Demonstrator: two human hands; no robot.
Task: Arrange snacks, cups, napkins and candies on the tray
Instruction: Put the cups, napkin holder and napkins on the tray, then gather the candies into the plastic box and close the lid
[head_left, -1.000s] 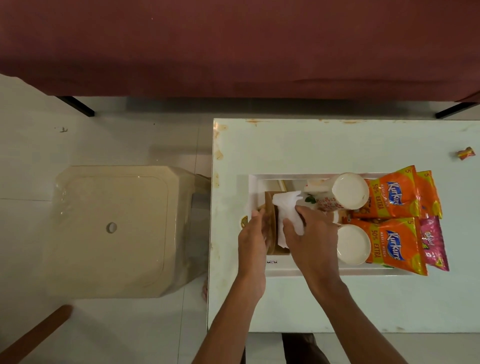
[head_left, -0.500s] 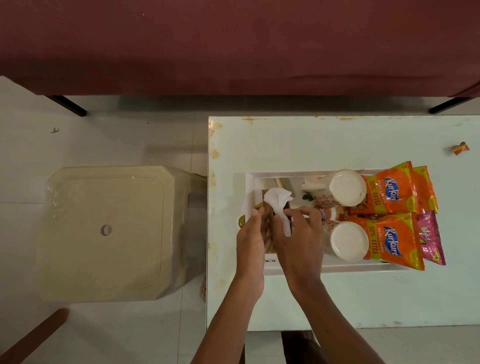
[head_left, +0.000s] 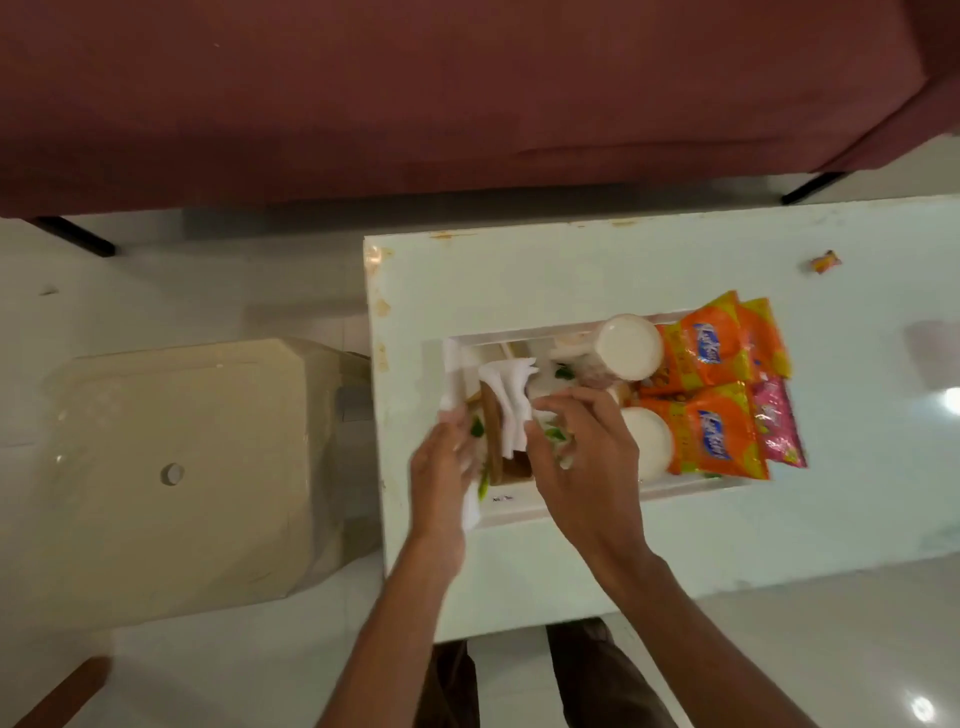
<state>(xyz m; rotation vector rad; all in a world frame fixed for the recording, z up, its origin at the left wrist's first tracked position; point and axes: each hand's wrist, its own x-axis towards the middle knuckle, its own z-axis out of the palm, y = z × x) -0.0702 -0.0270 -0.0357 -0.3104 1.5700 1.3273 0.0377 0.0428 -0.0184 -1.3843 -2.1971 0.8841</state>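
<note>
White tabletop (head_left: 519, 280) stands before a maroon sofa (head_left: 467, 93), and from the head view the tray (head_left: 519, 506) sits on it holding two cups (head_left: 629, 347), orange snack packets (head_left: 709, 353) and a pink packet (head_left: 779, 421) at its right end. The right hand (head_left: 582, 457) pinches the white napkins (head_left: 506, 402) with fingers closed on them; the left hand (head_left: 441, 462) has its fingers curled on another white sheet at the tray's left edge. A careless tug could probably tear the thin paper or knock the nearby cups. One candy (head_left: 826, 261) lies well apart on the table and may be forgotten. Packet lettering is too blurred to read.
</note>
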